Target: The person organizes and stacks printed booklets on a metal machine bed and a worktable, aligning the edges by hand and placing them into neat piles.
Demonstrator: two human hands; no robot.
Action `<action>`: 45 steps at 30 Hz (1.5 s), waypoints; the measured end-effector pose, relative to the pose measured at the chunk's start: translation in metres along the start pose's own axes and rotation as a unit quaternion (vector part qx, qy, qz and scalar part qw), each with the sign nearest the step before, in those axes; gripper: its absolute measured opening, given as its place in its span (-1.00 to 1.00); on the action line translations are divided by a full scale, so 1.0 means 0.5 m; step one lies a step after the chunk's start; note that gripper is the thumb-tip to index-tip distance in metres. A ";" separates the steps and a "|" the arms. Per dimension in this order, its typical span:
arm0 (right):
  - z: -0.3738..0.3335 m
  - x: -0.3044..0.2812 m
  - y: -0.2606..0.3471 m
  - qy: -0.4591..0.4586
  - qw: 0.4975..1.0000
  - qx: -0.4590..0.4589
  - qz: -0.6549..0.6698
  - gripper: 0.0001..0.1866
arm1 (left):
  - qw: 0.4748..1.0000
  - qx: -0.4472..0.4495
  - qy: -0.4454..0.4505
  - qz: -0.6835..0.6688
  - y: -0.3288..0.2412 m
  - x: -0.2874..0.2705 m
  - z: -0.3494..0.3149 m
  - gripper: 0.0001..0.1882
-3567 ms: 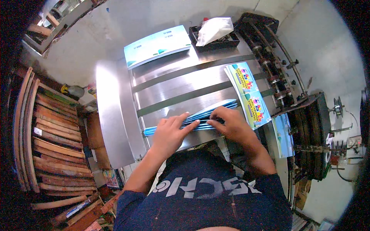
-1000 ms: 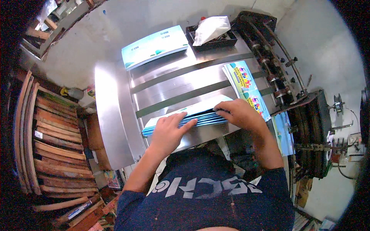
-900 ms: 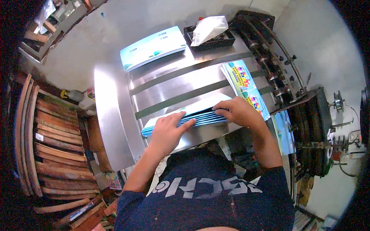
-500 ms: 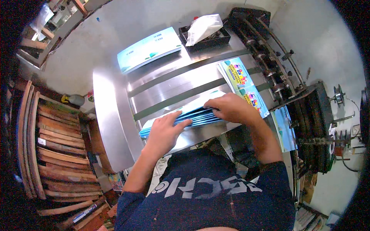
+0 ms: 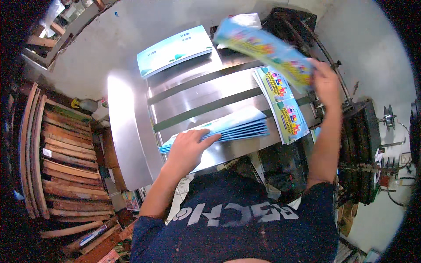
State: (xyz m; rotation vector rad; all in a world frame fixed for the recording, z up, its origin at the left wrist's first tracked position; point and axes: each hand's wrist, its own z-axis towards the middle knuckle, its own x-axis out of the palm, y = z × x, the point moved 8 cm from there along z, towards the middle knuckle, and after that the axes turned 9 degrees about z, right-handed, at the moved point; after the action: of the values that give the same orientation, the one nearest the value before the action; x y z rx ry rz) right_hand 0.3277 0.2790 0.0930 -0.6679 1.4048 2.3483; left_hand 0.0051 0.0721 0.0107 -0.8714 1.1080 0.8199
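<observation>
The left hand (image 5: 187,149) lies flat, fingers spread, on the near-left end of a fanned stack of blue sheets (image 5: 228,129) on the steel table (image 5: 127,136). The right hand (image 5: 326,81) is raised at the far right and pinches one colourful sheet (image 5: 265,48) by its right end; the sheet is in the air above the table and is blurred. Below it, on the right part of the table, lies a pile of printed sheets (image 5: 283,103) with the same bright pictures, and it touches the right end of the fan. At the far side rests another stack of pale sheets (image 5: 175,50), well apart from the hands. To do this step well, I think the left palm should press the fan evenly so the sheets do not slide, while the right hand holds only one sheet, not two, and keeps it from folding. The dark machine (image 5: 359,144) at the right has rods and rollers, so the sheet and sleeve should pass clear of them.
</observation>
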 end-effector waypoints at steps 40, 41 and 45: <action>-0.324 0.314 0.225 0.164 0.952 -0.241 -0.089 -0.78 | 0.990 -0.119 0.062 0.038 0.052 0.003 -0.006 -0.59; -0.324 0.318 0.224 0.173 0.951 -0.234 -0.101 -0.79 | 0.990 -0.118 0.062 0.038 0.052 0.002 -0.006 -0.59; -0.321 0.320 0.231 0.198 0.945 -0.230 -0.124 -0.79 | 0.992 -0.113 0.053 0.036 0.048 -0.003 -0.004 -0.57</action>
State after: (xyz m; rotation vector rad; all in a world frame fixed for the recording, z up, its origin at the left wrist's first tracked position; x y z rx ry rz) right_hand 0.1724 0.0889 0.0254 -1.4240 0.8212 2.4310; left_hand -0.0174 0.0806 0.0074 -1.0789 1.1606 0.9810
